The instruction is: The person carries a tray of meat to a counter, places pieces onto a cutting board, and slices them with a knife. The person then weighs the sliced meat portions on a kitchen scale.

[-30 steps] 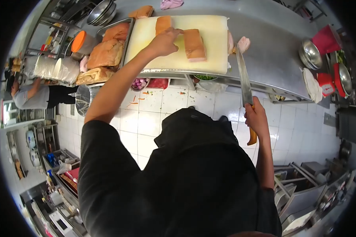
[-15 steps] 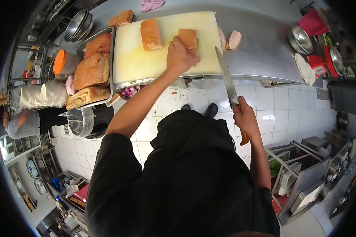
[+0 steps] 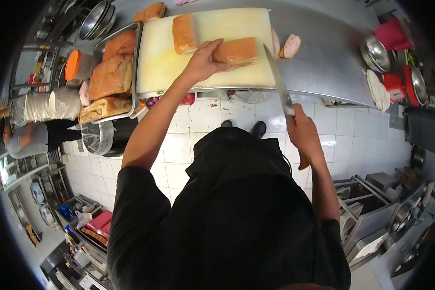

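On the white cutting board (image 3: 154, 63) lie two orange-brown slabs of meat. My left hand (image 3: 204, 62) grips the left end of the right slab (image 3: 237, 51), which lies crosswise. The other slab (image 3: 184, 34) lies lengthwise, up and left of that hand. My right hand (image 3: 302, 128) is closed round the handle of a long knife (image 3: 281, 87), below the counter's front edge. The blade points up toward the board's right edge, apart from the meat. A small pale piece of meat (image 3: 291, 46) sits on the metal counter right of the board.
A metal tray (image 3: 137, 58) of large meat pieces stands left of the board, beside an orange-lidded tub (image 3: 73, 65) and wrapped cups (image 3: 38, 107). Steel bowls (image 3: 375, 53) and a red scale (image 3: 394, 87) are at right. Another person (image 3: 31, 137) is at far left.
The right slab has turned from lengthwise to crosswise, with my left hand now at its left end. My right hand and the knife have shifted slightly.
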Demonstrator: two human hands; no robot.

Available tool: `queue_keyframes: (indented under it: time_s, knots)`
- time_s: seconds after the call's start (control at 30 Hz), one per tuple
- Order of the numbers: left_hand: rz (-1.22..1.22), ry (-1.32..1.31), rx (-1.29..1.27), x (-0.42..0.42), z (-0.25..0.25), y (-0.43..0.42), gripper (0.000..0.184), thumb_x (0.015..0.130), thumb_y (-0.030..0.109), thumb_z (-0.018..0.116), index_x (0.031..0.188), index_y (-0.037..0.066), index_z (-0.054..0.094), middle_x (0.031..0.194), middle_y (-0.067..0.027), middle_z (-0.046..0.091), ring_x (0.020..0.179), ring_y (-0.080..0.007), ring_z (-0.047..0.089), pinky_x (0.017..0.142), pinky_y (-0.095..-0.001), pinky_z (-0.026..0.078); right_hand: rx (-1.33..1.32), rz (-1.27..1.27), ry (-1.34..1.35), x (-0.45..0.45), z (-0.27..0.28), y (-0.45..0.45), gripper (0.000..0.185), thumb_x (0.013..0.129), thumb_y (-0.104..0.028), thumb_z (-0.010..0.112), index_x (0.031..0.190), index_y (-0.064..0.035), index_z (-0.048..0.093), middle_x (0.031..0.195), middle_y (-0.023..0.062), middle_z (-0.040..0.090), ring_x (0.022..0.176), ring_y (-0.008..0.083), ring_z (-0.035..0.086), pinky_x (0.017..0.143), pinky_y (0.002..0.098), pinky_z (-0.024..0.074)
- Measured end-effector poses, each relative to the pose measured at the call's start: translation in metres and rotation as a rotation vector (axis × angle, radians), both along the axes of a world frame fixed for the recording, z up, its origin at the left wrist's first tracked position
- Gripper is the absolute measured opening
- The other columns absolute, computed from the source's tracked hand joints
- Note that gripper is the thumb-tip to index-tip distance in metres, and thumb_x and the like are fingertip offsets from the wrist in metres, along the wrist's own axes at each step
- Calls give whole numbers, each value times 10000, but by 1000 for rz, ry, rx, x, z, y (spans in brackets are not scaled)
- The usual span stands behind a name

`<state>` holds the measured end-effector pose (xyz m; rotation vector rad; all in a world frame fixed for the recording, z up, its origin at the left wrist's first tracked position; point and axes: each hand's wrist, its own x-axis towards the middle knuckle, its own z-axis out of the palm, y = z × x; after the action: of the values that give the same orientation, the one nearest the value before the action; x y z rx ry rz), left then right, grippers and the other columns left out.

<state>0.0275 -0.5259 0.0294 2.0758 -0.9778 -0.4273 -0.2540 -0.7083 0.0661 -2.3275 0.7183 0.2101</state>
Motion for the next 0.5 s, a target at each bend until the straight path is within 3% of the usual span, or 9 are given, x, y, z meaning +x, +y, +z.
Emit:
queue_keyframes:
  time_s: [0.2, 0.3, 0.4, 0.5]
  knots:
    - [204, 69, -102, 21, -7, -2, 547, 799, 245, 755, 1248, -5, 566, 1156, -128, 602, 1049, -205, 565, 887, -323, 465, -91, 68, -133, 78, 40, 12, 226, 876, -114, 476, 1071, -9, 437, 785, 294, 615, 799, 488, 586, 745, 572, 434]
    - [265, -27, -207, 21, -17, -11, 456, 777, 282, 719, 1120, -8, 638, 1042, -173, 637, 939, -288, 630, 824, -362, 506, -141, 112, -122, 115, 52, 28, 246, 874, -120, 472, 1083, 7, 442, 798, 290, 623, 813, 473, 600, 763, 554, 446]
    - [277, -98, -118, -4, 0, -22, 388, 771, 244, 687, 1059, -13, 649, 1008, -172, 635, 941, -311, 623, 819, -380, 506, -166, 122, -99, 135, 51, 37, 282, 868, -122, 474, 1107, 25, 447, 822, 289, 633, 838, 461, 613, 790, 537, 460]
    - [306, -119, -191, -10, -9, -26, 348, 760, 219, 671, 1018, -14, 654, 951, -165, 633, 906, -321, 617, 809, -388, 504, -179, 105, -46, 143, 52, 41, 313, 861, -120, 475, 1129, 38, 450, 852, 296, 638, 871, 460, 617, 822, 525, 464]
